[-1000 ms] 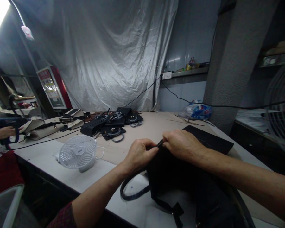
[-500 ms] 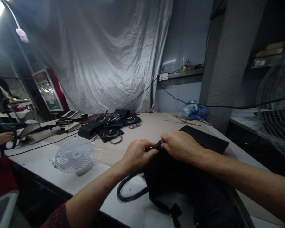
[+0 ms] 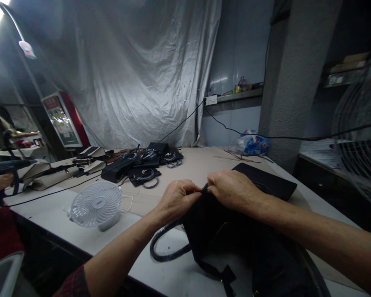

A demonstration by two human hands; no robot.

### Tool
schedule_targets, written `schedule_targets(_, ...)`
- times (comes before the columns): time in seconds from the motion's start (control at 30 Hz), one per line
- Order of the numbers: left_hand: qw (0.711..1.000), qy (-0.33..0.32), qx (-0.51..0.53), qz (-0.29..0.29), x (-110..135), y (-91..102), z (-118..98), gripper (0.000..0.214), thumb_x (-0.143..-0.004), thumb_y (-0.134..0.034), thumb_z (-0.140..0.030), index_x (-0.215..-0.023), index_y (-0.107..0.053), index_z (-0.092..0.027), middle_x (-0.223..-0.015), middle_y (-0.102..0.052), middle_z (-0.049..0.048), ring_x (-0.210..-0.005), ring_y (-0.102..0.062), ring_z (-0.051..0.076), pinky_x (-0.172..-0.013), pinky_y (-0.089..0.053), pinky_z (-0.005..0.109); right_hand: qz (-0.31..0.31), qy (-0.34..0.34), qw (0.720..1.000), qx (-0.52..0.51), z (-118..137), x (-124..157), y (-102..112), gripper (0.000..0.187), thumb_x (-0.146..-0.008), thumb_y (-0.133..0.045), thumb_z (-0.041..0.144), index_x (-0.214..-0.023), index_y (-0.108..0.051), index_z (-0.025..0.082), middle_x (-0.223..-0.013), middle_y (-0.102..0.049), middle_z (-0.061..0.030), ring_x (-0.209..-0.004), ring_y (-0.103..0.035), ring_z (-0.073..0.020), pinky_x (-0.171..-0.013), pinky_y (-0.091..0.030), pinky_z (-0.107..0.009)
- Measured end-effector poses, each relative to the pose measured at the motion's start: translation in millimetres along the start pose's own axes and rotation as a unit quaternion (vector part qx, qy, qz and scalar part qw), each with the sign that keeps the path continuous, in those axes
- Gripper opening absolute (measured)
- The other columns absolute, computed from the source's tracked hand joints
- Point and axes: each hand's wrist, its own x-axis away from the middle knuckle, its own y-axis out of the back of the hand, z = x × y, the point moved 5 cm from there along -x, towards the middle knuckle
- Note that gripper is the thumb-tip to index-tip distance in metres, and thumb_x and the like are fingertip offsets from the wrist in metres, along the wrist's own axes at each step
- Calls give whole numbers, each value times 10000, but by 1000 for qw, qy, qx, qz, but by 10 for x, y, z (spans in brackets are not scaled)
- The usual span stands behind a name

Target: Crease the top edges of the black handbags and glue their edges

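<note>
A black handbag (image 3: 200, 243) with a wrapped, looped handle (image 3: 170, 259) stands mouth toward me at the front of the table. My left hand (image 3: 181, 199) pinches the bag's top edge between thumb and fingers. Close beside it, my right hand (image 3: 227, 187) is closed on the same edge, fingers curled over it. The bag's inside is too dark to make out. Behind my right forearm lies a flat black bag piece (image 3: 266, 181).
A small white fan (image 3: 96, 204) stands left of my hands. Black bags (image 3: 145, 175) are heaped farther back, beige pieces (image 3: 49, 177) beyond. At far left, another person's hand (image 3: 0, 182) holds a drill-shaped tool (image 3: 6, 167). A large fan (image 3: 361, 136) is at right.
Both hands keep their hold on the bag's edge and have shifted very slightly, the fingertips drawing closer together. The other person's tool has moved a little to the left.
</note>
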Motion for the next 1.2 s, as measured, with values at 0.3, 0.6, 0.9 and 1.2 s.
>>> schedule_targets(0.3,951,179,249,43,-252,-171,219,226,-617,-716,-294,-750,-625,-135,-569,-542,-45,-491,-458,73,-462,-319,179,3,-13,1000,7,-25,-70,-29,250,-833,-478,256,-910,-709,197,-799,-701,-122,-750,-658,-235,-565,-383,-284)
schedule_targets(0.6,932,204,285,95,-273,-210,188,339,-649,-648,-189,-974,-730,-135,-594,-604,-17,-462,-469,70,-449,-308,191,1,-38,999,-6,-382,-9,37,168,-785,-530,287,-850,-677,241,-793,-683,-54,-733,-627,-208,-541,-320,-270)
schedule_targets(0.9,934,205,278,94,-323,-266,194,356,-620,-619,-153,-954,-739,-131,-571,-601,-15,-439,-464,66,-432,-310,182,-21,-65,996,65,-342,-26,46,288,-810,-499,275,-1044,-642,185,-860,-697,-132,-804,-660,-272,-566,-382,-293)
schedule_targets(1.2,941,198,261,84,-331,-279,179,353,-615,-612,-147,-947,-726,-115,-546,-540,-39,-430,-415,55,-412,-271,180,-3,-58,997,53,-371,-80,18,220,-797,-508,310,-860,-709,244,-815,-702,-91,-765,-653,-266,-533,-340,-304)
